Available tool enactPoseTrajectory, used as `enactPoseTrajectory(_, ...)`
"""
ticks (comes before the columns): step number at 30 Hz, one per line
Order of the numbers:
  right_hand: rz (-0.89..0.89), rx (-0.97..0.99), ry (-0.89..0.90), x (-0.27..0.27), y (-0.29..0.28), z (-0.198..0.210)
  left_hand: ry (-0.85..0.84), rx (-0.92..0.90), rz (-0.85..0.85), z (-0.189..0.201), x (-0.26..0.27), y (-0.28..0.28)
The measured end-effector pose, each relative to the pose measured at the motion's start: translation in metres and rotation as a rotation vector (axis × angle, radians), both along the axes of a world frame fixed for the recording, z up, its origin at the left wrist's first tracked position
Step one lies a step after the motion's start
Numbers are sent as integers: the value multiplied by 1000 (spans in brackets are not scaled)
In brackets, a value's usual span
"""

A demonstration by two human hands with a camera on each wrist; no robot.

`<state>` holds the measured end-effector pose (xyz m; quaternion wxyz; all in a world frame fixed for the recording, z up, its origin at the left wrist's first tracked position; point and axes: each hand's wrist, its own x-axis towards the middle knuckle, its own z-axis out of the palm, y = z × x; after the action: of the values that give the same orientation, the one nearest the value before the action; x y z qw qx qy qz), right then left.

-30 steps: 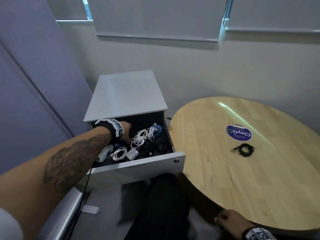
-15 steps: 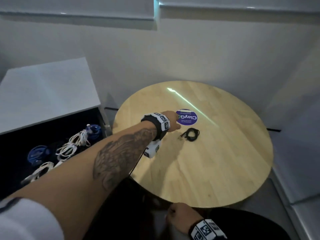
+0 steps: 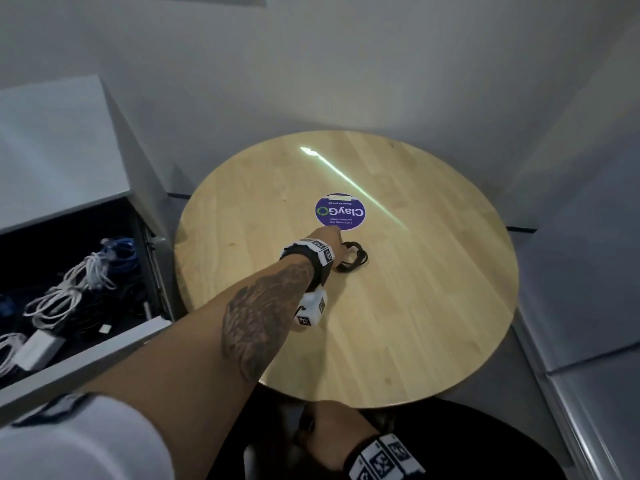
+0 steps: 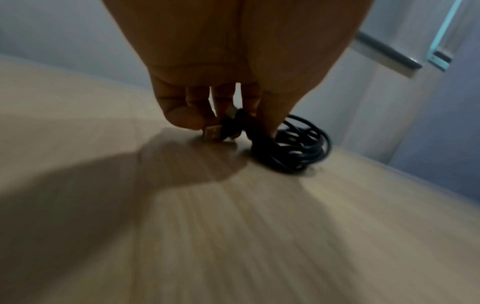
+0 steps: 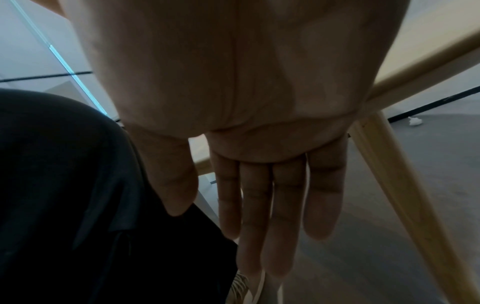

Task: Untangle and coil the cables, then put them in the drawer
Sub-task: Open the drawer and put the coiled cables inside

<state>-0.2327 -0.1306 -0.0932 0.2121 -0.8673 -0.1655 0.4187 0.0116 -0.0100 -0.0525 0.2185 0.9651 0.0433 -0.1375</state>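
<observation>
While my left hand [image 4: 228,98] reaches across the table [image 3: 433,306], its fingertips [image 4: 182,117] and thumb curl down and pinch the black cable [image 4: 293,148] at its plug end, the coil lying on the wood just short of the round purple sticker [image 3: 340,212] near the table's middle. My right hand [image 5: 259,164] hangs below the table's near edge, fingers straight and together, holding nothing, beside my dark trousers [image 5: 64,195].

Half a second ago my left hand hovered just short of the cable; now it is on it. A second ago it was in the drawer [image 3: 86,355], at the table's left edge, where white and blue cables [image 3: 69,285] lie.

From the head view my wrist band hides most of the grasp and only part of the coil shows past my knuckles. My left wrist view shows the pinch itself and the metal plug [image 4: 211,132] touching the wood. Only my right wrist view shows the open palm and the table leg [image 5: 405,205].
</observation>
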Motion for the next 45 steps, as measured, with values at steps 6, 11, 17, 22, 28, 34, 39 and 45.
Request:
enactPoseTrajectory(6,11,-33,-28,-7,6,-8,-136,-135,106,85,-32,64)
enactPoseTrajectory(11,-26,-31,-70,-10,7,-17,-209,-64,194,149,-78,169)
enactPoseTrajectory(17,-24,-37,-112,-14,12,-23,-102,115,275,163,-162,295)
enactPoseTrajectory(22,-20,-65,-94,-15,14,-34,137,124,192,131,-212,337)
enactPoseTrajectory(28,-24,-54,-136,-10,18,-37,251,127,3,115,-216,324)
enactPoseTrajectory(34,-7,-54,-157,-9,20,-38,176,92,-27,154,-226,296)
enactPoseTrajectory(39,-28,-38,-150,-8,15,-38,310,252,-215,152,-247,265)
enactPoseTrajectory(45,-51,-31,-136,-6,12,-38,195,364,-182,157,-229,279)
